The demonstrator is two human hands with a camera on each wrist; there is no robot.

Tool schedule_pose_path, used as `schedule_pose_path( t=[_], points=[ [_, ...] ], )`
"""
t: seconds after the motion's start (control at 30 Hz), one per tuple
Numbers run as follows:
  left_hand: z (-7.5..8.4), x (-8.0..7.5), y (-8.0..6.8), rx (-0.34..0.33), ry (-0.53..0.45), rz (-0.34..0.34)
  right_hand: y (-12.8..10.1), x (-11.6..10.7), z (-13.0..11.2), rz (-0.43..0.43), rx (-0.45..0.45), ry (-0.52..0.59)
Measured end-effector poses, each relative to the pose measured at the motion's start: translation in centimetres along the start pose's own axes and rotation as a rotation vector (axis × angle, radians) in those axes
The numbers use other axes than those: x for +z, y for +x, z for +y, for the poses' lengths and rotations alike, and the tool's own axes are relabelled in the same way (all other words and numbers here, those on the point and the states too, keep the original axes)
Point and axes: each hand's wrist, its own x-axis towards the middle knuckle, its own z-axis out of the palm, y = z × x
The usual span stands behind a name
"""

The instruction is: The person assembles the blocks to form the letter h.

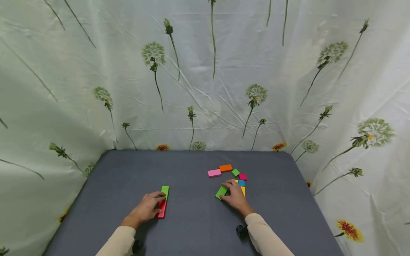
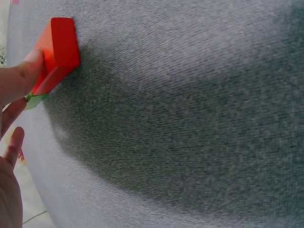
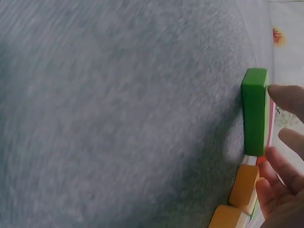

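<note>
Red block (image 1: 162,209), grey tabletop (image 1: 192,220)

Pale green-white curtain cloth (image 1: 224,71) on three sides, at 9, 12 and 3 o'clock, wrinkled and creased, printed with dandelion heads on long thin stems and some small orange-red flowers near the lower edge. In the middle, a counter (image 1: 192,227) under a dark grey-blue woven cover, with rounded far corners, touching the cloth at the back. Soft, even light, with only faint shadows on the grey surface.
</note>
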Motion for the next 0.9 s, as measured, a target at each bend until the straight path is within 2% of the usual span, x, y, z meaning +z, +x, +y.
schedule_pose_path(
  t=[0.2,0.33,0.43,0.7,0.9],
  points=[
    [-0.26,-0.13,0.18,0.026,0.016,0.003,-0.21,-0.19,0.37,-0.069,0.005,-0.029],
    [-0.11,-0.3,0.35,-0.01,-0.003,-0.029,-0.19,-0.2,0.44,-0.094,-0.001,-0.05],
    [0.01,-0.49,0.46,-0.036,-0.024,-0.058,-0.19,-0.26,0.44,-0.102,-0.015,-0.058],
    [-0.25,-0.75,0.59,-0.009,-0.008,-0.056,-0.06,0.01,0.48,-0.085,-0.053,-0.075],
    [-0.38,-0.56,0.59,0.016,0.014,-0.051,0.0,-0.04,0.49,-0.09,-0.016,-0.05]
  ],
)
